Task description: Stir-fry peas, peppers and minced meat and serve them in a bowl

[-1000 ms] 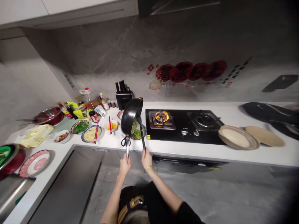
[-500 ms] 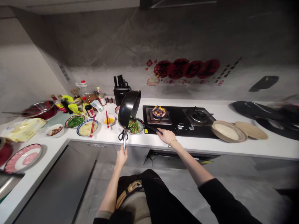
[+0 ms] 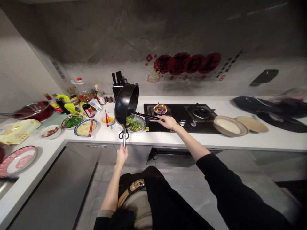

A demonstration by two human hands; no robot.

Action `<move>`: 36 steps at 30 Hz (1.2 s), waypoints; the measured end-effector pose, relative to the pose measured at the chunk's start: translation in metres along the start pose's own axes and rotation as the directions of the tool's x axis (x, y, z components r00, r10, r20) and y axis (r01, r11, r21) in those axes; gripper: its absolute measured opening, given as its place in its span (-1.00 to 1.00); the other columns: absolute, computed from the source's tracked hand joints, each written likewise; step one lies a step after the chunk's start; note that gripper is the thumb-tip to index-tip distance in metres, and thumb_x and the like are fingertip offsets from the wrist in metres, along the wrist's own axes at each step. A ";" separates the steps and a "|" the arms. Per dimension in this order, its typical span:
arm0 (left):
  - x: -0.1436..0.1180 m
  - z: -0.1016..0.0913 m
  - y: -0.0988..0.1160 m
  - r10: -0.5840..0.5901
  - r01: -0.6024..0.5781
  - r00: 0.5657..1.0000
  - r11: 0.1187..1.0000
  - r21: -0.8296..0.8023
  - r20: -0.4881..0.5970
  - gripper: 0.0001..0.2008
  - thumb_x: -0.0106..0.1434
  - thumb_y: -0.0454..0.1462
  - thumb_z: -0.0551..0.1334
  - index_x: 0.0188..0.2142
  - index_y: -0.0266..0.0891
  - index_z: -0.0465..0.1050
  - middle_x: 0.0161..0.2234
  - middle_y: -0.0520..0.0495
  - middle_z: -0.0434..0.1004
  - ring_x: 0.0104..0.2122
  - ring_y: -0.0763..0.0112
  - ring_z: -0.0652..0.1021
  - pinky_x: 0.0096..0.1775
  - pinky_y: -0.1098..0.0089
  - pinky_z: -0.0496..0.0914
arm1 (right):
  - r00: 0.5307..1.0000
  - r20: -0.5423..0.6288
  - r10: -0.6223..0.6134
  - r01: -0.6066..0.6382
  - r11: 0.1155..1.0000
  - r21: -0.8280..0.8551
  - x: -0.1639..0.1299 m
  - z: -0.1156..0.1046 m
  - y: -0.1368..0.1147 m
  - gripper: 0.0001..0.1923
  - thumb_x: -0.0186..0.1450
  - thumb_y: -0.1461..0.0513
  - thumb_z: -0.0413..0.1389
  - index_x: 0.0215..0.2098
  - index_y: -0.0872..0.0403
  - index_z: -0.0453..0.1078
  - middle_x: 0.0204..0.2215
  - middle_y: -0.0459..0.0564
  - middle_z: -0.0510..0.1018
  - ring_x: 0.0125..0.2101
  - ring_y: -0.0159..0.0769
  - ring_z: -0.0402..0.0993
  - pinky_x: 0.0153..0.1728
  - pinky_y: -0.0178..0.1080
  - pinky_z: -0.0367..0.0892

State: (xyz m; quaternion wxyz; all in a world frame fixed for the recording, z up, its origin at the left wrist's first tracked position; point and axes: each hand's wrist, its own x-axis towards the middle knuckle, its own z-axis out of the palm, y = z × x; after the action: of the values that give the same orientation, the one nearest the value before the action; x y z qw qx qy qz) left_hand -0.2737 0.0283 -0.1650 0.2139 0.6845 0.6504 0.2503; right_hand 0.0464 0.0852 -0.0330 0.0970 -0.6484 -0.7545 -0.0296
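Head, tilted wok, plate near counter edge

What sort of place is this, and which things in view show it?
Most likely a kitchen: a gas hob with one burner alight, a knife block, and a wok tilted over a dish of chopped vegetables.

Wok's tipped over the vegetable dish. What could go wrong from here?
Spill: the left hand holds the wok tipped over the blue-patterned dish, so diced vegetables might miss the rim and land on the counter.
Burn: the uncovered burner is alight, and the right hand, on the black-handled utensil, is nearby.
Knock: swinging left, the wok could clip the egg bowl.
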 end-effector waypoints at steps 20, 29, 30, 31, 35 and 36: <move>0.003 0.002 -0.002 0.031 -0.031 1.000 0.996 0.080 -0.003 -0.80 0.27 -0.21 0.01 -0.21 -0.26 0.30 -0.64 0.00 0.35 -0.57 0.36 0.47 -0.50 0.47 0.14 | 0.998 0.007 0.061 -0.061 0.995 -0.079 0.001 -0.007 0.000 -0.55 0.29 0.07 -0.14 0.11 -0.05 0.25 -0.08 -0.04 0.50 -0.14 -0.21 0.44 -0.17 -0.23 0.28; 0.010 0.001 -0.006 0.034 -0.033 0.999 0.996 0.083 -0.019 -0.77 0.27 -0.21 0.01 -0.16 -0.27 0.30 -0.62 0.00 0.35 -0.54 0.35 0.49 -0.51 0.47 0.13 | 1.000 0.020 0.016 -0.013 0.986 -0.166 -0.020 -0.014 -0.002 -0.54 0.28 0.06 -0.12 0.09 -0.01 0.28 -0.13 0.01 0.53 -0.18 -0.19 0.45 -0.24 -0.24 0.30; 0.010 0.001 -0.006 0.032 -0.030 0.999 0.996 0.086 -0.020 -0.77 0.27 -0.21 0.01 -0.15 -0.27 0.30 -0.62 0.00 0.35 -0.54 0.35 0.49 -0.51 0.48 0.13 | 1.000 0.018 0.017 -0.014 0.986 -0.166 -0.023 -0.016 0.001 -0.54 0.28 0.07 -0.11 0.09 -0.01 0.28 -0.13 0.02 0.53 -0.17 -0.19 0.45 -0.23 -0.25 0.30; 0.011 0.001 -0.007 0.029 -0.027 0.999 0.996 0.088 -0.021 -0.76 0.27 -0.21 0.01 -0.15 -0.27 0.30 -0.62 -0.01 0.35 -0.54 0.35 0.48 -0.51 0.47 0.13 | 1.000 0.017 0.020 -0.017 0.987 -0.158 -0.026 -0.017 0.003 -0.55 0.28 0.07 -0.11 0.09 -0.01 0.28 -0.12 0.01 0.52 -0.16 -0.20 0.45 -0.23 -0.25 0.30; 0.013 0.003 -0.007 0.031 -0.029 0.999 0.996 0.089 -0.025 -0.75 0.27 -0.21 0.02 -0.14 -0.28 0.30 -0.62 -0.01 0.36 -0.56 0.36 0.48 -0.51 0.47 0.12 | 0.998 0.017 0.055 -0.054 0.997 -0.058 -0.028 -0.014 0.009 -0.54 0.27 0.05 -0.10 0.09 -0.04 0.28 -0.09 -0.04 0.51 -0.14 -0.23 0.44 -0.20 -0.28 0.29; 0.013 0.003 -0.007 0.032 -0.030 0.999 0.996 0.088 -0.025 -0.75 0.26 -0.21 0.02 -0.13 -0.28 0.30 -0.63 -0.01 0.36 -0.56 0.36 0.48 -0.51 0.48 0.13 | 0.998 0.020 0.059 -0.059 0.998 -0.020 -0.026 -0.012 0.009 -0.54 0.27 0.05 -0.10 0.10 -0.06 0.27 -0.09 -0.07 0.51 -0.14 -0.24 0.44 -0.20 -0.28 0.29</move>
State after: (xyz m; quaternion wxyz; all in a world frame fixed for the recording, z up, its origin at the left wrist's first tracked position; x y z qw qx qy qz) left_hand -0.2768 0.0419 -0.1702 0.1713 0.6999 0.6528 0.2337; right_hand 0.0600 0.0598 -0.0269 0.0835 -0.6715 -0.7358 -0.0274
